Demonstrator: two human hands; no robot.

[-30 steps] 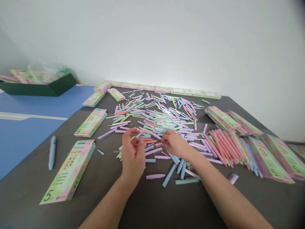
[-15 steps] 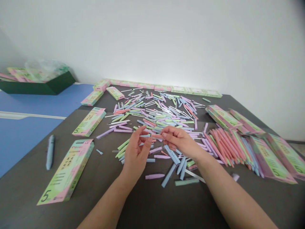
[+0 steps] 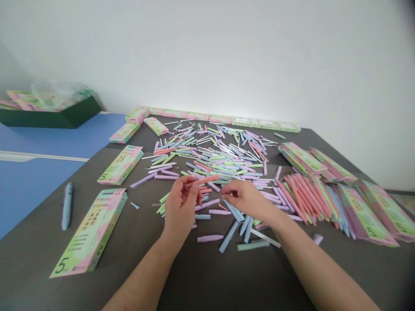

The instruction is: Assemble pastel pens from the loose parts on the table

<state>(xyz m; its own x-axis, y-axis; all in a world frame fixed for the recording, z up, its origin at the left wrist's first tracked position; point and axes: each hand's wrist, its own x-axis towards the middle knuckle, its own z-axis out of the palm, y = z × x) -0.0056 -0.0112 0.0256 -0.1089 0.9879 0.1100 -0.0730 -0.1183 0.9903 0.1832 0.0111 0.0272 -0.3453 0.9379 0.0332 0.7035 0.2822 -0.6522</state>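
Note:
A heap of loose pastel pen parts (image 3: 214,160) in pink, purple, blue, green and white covers the middle of the dark table (image 3: 227,276). My left hand (image 3: 181,206) pinches a salmon-pink pen barrel (image 3: 207,179) and holds it just above the near edge of the heap. My right hand (image 3: 248,199) hovers low over the parts beside it, fingers curled and pinched together; what they hold, if anything, I cannot make out. Several blue barrels (image 3: 238,222) lie under my right wrist.
Flat pastel pen boxes (image 3: 89,231) (image 3: 121,165) lie at the left, more along the table's back edge (image 3: 227,120) and stacked at the right (image 3: 366,207). A row of assembled pens (image 3: 308,196) sits right of the heap. A blue pen (image 3: 67,205) lies far left. A green tray (image 3: 52,113) stands on the blue surface.
The pink barrel has passed from my right hand's fingers to my left hand, which now holds it alone. My right hand dropped back towards the heap.

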